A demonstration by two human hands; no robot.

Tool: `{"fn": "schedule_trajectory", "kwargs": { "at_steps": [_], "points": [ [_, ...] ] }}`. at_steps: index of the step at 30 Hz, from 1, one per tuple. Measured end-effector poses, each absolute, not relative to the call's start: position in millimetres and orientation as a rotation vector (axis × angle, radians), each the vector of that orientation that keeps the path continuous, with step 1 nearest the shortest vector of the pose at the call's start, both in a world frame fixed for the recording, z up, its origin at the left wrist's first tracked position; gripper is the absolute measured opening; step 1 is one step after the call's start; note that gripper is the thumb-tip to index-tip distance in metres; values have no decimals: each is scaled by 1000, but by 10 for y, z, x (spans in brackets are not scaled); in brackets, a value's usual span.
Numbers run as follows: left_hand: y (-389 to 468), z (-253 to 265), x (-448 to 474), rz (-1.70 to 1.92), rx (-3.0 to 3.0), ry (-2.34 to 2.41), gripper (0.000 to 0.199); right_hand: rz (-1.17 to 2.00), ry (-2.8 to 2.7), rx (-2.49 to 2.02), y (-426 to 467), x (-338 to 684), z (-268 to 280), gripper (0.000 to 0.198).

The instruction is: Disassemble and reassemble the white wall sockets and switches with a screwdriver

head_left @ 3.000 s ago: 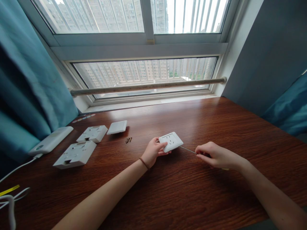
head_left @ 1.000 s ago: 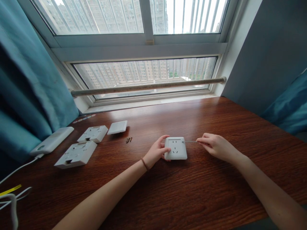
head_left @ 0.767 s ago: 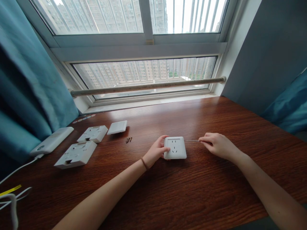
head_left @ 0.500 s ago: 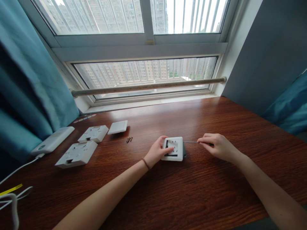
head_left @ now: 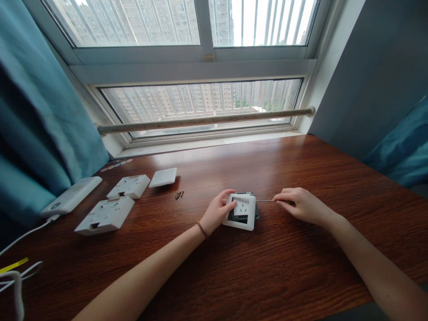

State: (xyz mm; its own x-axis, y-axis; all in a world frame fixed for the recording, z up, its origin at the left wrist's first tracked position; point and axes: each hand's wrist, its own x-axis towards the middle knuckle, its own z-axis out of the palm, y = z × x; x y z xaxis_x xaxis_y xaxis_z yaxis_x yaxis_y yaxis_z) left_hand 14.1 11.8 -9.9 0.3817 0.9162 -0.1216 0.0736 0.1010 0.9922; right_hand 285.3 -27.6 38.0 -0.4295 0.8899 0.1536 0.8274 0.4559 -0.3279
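Note:
A white wall socket [head_left: 241, 210] lies on the wooden table [head_left: 274, 263] in front of me. Its white faceplate is lifted and tilted toward the left, and a dark gap shows under its right side. My left hand [head_left: 216, 213] grips the socket's left edge. My right hand [head_left: 299, 206] is closed on a thin screwdriver [head_left: 265, 200], whose metal shaft points left with its tip at the socket's right edge.
To the left lie two white socket boxes [head_left: 129, 186] [head_left: 105, 215], a loose white cover plate [head_left: 163, 177], a few small screws [head_left: 179, 195], and a white power bank [head_left: 70, 196] with a cable. Blue curtains hang at both sides of the window.
Three seconds ago the socket was tilted up in my left hand; it then lay flat. Within the last second its faceplate has lifted off at the right edge where the screwdriver tip sits.

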Motion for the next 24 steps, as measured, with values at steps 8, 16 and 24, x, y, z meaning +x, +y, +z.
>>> {"fn": "schedule_trajectory", "kwargs": {
  "at_steps": [8,16,24],
  "points": [
    [66,-87,161,913,1395,1006,32,361,-2424,-1377,-264,2863,397,25],
    [43,-65,167,896,1410,1076,35,81,-2098,-1780,-67,3110,156,27],
    [34,-25,170,912,1330,1065,33,-303,-1941,-2209,-28,3120,63,34]
  ]
}}
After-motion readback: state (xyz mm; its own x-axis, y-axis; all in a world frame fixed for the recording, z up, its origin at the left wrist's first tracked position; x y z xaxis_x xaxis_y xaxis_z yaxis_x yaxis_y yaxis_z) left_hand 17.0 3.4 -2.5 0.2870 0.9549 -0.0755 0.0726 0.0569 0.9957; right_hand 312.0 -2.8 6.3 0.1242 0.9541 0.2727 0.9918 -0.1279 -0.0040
